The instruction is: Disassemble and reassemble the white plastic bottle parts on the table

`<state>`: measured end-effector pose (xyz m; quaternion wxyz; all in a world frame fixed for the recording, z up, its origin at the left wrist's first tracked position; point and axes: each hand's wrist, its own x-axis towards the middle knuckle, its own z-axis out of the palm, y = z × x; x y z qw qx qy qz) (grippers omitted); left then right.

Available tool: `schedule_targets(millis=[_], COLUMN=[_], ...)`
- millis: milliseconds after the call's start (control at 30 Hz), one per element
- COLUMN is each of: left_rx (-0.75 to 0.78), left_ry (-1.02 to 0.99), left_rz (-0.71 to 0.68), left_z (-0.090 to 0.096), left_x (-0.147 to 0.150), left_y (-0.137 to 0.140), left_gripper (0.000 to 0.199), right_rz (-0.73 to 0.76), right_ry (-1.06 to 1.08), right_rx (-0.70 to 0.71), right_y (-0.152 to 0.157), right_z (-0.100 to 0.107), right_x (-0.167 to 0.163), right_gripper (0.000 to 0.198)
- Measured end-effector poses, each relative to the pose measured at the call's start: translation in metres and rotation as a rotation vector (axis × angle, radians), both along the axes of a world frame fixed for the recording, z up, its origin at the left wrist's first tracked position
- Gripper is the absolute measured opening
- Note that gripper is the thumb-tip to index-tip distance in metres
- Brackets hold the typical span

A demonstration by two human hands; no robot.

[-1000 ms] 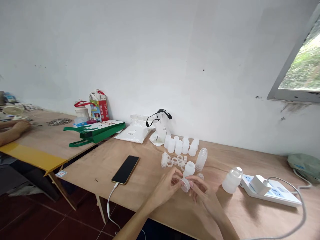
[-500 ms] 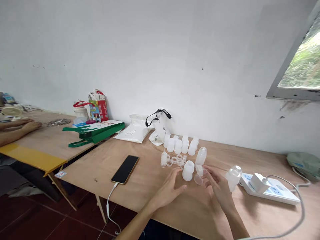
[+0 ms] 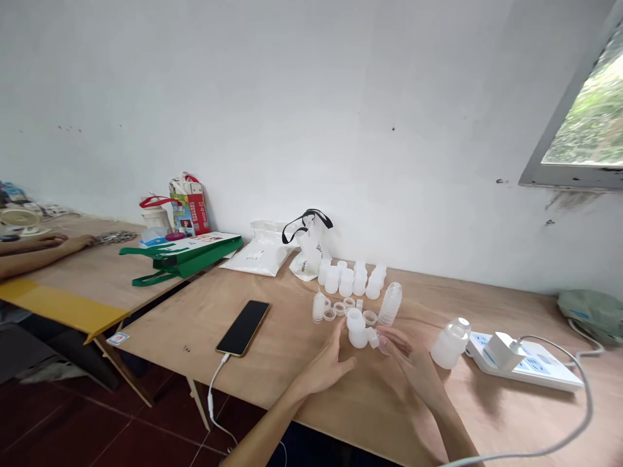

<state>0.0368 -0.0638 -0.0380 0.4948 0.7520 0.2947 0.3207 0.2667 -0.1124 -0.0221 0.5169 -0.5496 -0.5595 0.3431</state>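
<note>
A frosted white plastic bottle with a pinched waist stands upright and uncapped in front of me. My left hand is beside its left side, thumb and fingers apart; its fingertips are close to the bottle, and I cannot tell whether they touch. My right hand has its fingers closed on a small translucent plastic piece, close to the bottle's right side. A round clear disc shows at the same fingertips, partly hidden. Behind are loose plastic rings and a stack of clear domed caps.
Several frosted bottles stand in rows by the wall. A capped bottle is at right, near a power strip with a cable. A phone, white bags and a green bag lie left. Another person's hands rest on the far-left table.
The bottle now appears further left, nearer my left hand. My right hand has moved left with the translucent piece, bringing it beside the bottle. The other person's hand has reached further right.
</note>
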Motion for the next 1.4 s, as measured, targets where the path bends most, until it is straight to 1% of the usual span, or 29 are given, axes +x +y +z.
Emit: schedule_targets(millis=[133, 233, 300, 400, 600, 667, 767, 833, 933, 1033, 1100, 1133, 1200, 1267, 1333, 1400], left_rx=[0.004, -0.006, 0.007, 0.038, 0.056, 0.047, 0.007, -0.026, -0.046, 0.013, 0.078, 0.107, 0.152, 0.187, 0.194, 0.169], left_ry=[-0.017, 0.007, 0.006, -0.050, -0.086, -0.088, -0.045, -0.024, -0.048, -0.068, -0.041, -0.010, 0.072, 0.123, 0.100, 0.044], left_rz=[-0.024, -0.051, -0.042, -0.015, -0.033, -0.002, 0.026, 0.037, 0.050, 0.050, 0.045, 0.031, -0.007, 0.007, 0.059, 0.100], left_z=[0.001, 0.003, 0.005, 0.007, 0.010, 0.009, 0.007, 0.008, 0.015, 0.028, 0.039, 0.043, 0.050, 0.055, 0.057, 0.059], left_x=[-0.001, -0.001, 0.000, -0.001, -0.009, -0.010, -0.006, -0.004, -0.004, -0.010, -0.014, -0.017, -0.019, -0.020, -0.021, -0.022], left_y=[0.002, -0.001, -0.002, -0.002, 0.006, 0.007, 0.005, 0.003, 0.000, -0.005, -0.009, -0.010, -0.013, -0.015, -0.016, -0.016], left_gripper=[0.093, 0.090, 0.086, 0.082, 0.079, 0.073, 0.056, 0.051, 0.058, 0.063, 0.064, 0.064, 0.059, 0.054, 0.054, 0.053], right_rz=[0.081, 0.095, 0.105, 0.154, 0.236, 0.281, 0.322, 0.310, 0.234, 0.047, -0.070, -0.091, -0.050, 0.026, 0.071, 0.083], right_ry=[0.002, -0.004, -0.027, -0.048, -0.032, -0.018, 0.005, 0.037, 0.114, 0.206, 0.243, 0.244, 0.207, 0.159, 0.154, 0.188], right_rx=[-0.006, -0.017, -0.028, -0.027, -0.052, -0.069, -0.071, -0.057, -0.027, 0.037, 0.078, 0.083, 0.065, 0.044, 0.044, 0.049], right_y=[-0.003, -0.006, -0.008, -0.008, -0.011, -0.013, -0.016, -0.017, -0.015, -0.012, -0.011, -0.012, -0.013, -0.016, -0.018, -0.019], right_z=[0.003, 0.007, 0.009, 0.009, 0.009, 0.013, 0.018, 0.020, 0.019, 0.017, 0.017, 0.017, 0.019, 0.022, 0.026, 0.028], right_x=[-0.008, -0.015, -0.018, -0.021, -0.023, -0.025, -0.028, -0.027, -0.020, -0.011, -0.006, -0.005, -0.004, -0.006, -0.008, -0.010], right_gripper=[0.045, 0.046, 0.045, 0.044, 0.041, 0.038, 0.034, 0.033, 0.038, 0.047, 0.046, 0.044, 0.042, 0.042, 0.040, 0.037])
